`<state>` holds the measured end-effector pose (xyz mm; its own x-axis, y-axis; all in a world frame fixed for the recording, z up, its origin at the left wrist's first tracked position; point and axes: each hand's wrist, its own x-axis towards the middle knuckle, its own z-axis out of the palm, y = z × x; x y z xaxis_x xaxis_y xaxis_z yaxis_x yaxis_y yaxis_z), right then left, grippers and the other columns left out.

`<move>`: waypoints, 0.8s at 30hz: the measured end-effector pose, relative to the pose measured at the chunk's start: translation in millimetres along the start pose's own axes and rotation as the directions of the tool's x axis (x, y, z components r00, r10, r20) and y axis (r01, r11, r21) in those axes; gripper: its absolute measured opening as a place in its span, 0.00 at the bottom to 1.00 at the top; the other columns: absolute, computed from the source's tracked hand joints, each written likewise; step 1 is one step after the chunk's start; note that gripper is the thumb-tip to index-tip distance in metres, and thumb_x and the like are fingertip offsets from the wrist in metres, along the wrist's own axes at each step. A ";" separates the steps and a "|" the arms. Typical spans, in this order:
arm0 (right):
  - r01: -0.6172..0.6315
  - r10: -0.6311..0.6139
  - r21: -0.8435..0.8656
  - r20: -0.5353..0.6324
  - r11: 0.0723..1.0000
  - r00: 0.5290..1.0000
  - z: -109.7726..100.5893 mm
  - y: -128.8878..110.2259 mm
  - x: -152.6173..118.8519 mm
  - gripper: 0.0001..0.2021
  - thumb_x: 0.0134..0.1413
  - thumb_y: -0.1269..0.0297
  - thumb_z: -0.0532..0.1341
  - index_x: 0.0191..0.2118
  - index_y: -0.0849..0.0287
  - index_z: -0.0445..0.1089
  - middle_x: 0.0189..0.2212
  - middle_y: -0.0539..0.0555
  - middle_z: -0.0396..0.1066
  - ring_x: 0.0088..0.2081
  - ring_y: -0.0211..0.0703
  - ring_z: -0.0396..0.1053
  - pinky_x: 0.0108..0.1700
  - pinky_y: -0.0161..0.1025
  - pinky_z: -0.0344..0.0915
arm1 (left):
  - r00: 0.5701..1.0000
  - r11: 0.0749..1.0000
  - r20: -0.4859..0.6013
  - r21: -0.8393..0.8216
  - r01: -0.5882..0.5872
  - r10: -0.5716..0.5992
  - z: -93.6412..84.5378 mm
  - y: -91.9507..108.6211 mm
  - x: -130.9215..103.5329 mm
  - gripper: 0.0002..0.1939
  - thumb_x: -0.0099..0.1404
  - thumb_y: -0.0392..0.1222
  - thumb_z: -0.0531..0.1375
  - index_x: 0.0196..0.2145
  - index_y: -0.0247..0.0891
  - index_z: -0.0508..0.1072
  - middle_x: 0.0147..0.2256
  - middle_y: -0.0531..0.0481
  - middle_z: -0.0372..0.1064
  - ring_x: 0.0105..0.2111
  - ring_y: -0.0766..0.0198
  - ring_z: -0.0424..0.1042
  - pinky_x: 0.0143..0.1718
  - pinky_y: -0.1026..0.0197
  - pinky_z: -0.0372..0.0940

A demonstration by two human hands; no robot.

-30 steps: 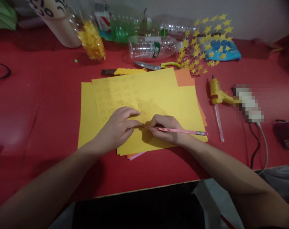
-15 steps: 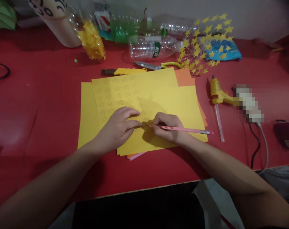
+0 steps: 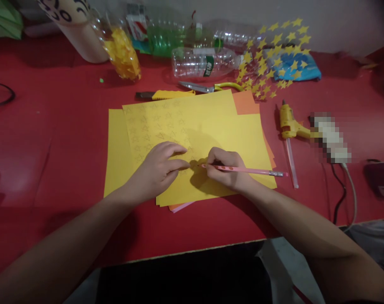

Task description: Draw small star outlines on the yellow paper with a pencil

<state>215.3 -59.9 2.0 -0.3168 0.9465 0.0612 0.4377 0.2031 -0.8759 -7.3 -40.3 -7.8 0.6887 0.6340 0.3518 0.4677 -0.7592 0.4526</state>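
A yellow sheet (image 3: 211,126) lies on top of other yellow, orange and pink sheets, with rows of small pencilled stars on its left part. My left hand (image 3: 162,169) rests on this sheet with its fingers apart and holds nothing. Pinched in my right hand (image 3: 226,168) is a pink pencil (image 3: 251,171), its tip just above or on the paper, a little right of my left fingertips. Whether the tip touches the paper cannot be made out.
On the red table (image 3: 68,139), a yellow cutter (image 3: 172,95), scissors (image 3: 201,88), plastic bottles (image 3: 207,63) and yellow star cutouts (image 3: 261,67) lie behind the sheets. A glue gun (image 3: 288,122) and cables (image 3: 344,190) are at the right.
My right hand and the pencil have shifted slightly to the right, and the tip is a little farther from my left fingertips. My left hand has stayed on the sheet.
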 end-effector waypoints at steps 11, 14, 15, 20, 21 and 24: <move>0.064 -0.064 -0.020 0.018 0.998 0.998 -0.9 1.0 -0.3 0.07 0.46 0.71 0.55 0.23 0.56 0.56 0.16 0.42 0.54 0.18 0.29 0.50 0.20 0.31 0.47 | 1.000 1.000 -0.003 -0.001 -0.015 0.015 0.7 -1.5 -0.5 0.16 0.71 0.31 0.50 0.40 0.38 0.78 0.46 0.42 0.69 0.50 0.53 0.68 0.50 0.48 0.67; 0.086 -0.085 -0.044 0.026 0.995 0.996 0.2 1.5 -0.5 0.07 0.46 0.71 0.54 0.23 0.55 0.56 0.16 0.42 0.54 0.18 0.29 0.50 0.20 0.31 0.47 | 1.000 1.000 -0.007 0.001 -0.026 0.026 0.4 -1.6 0.0 0.16 0.71 0.30 0.50 0.40 0.37 0.78 0.46 0.42 0.70 0.49 0.54 0.68 0.49 0.49 0.67; 0.090 -0.088 -0.054 0.030 0.994 0.996 0.5 1.5 -0.6 0.07 0.46 0.71 0.54 0.23 0.55 0.56 0.16 0.42 0.54 0.18 0.29 0.50 0.20 0.31 0.47 | 1.000 1.000 -0.008 0.002 -0.027 0.027 0.5 -1.7 0.1 0.16 0.71 0.30 0.50 0.40 0.38 0.78 0.46 0.42 0.70 0.49 0.54 0.68 0.49 0.49 0.67; 0.131 -0.127 -0.063 0.055 0.989 0.990 0.7 -0.1 -1.1 0.07 0.47 0.70 0.55 0.23 0.56 0.56 0.15 0.42 0.53 0.18 0.29 0.50 0.22 0.31 0.48 | 1.000 1.000 -0.009 0.006 -0.022 0.022 1.4 -2.2 -0.2 0.17 0.71 0.31 0.49 0.40 0.38 0.78 0.46 0.42 0.70 0.49 0.54 0.68 0.49 0.49 0.67; 0.138 -0.134 -0.060 0.061 0.989 0.989 0.5 -0.4 -1.2 0.07 0.48 0.70 0.55 0.23 0.56 0.57 0.15 0.42 0.53 0.18 0.29 0.50 0.22 0.31 0.49 | 1.000 1.000 -0.009 0.006 -0.020 0.020 1.5 -2.2 -0.3 0.17 0.71 0.31 0.49 0.40 0.38 0.78 0.46 0.42 0.70 0.49 0.54 0.68 0.49 0.49 0.67; 0.162 -0.156 -0.059 0.086 0.985 0.984 -0.2 -1.2 -1.3 0.07 0.49 0.71 0.55 0.24 0.56 0.58 0.16 0.42 0.55 0.19 0.29 0.51 0.23 0.31 0.49 | 1.000 1.000 -0.008 0.007 -0.018 0.018 1.2 -1.9 -0.5 0.17 0.71 0.31 0.49 0.40 0.38 0.78 0.46 0.42 0.70 0.49 0.54 0.68 0.49 0.49 0.67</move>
<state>215.3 -61.3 3.1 -0.4526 0.8780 0.1561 0.4297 0.3681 -0.8245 -7.9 -39.3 -9.8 0.6924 0.6213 0.3669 0.4589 -0.7716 0.4405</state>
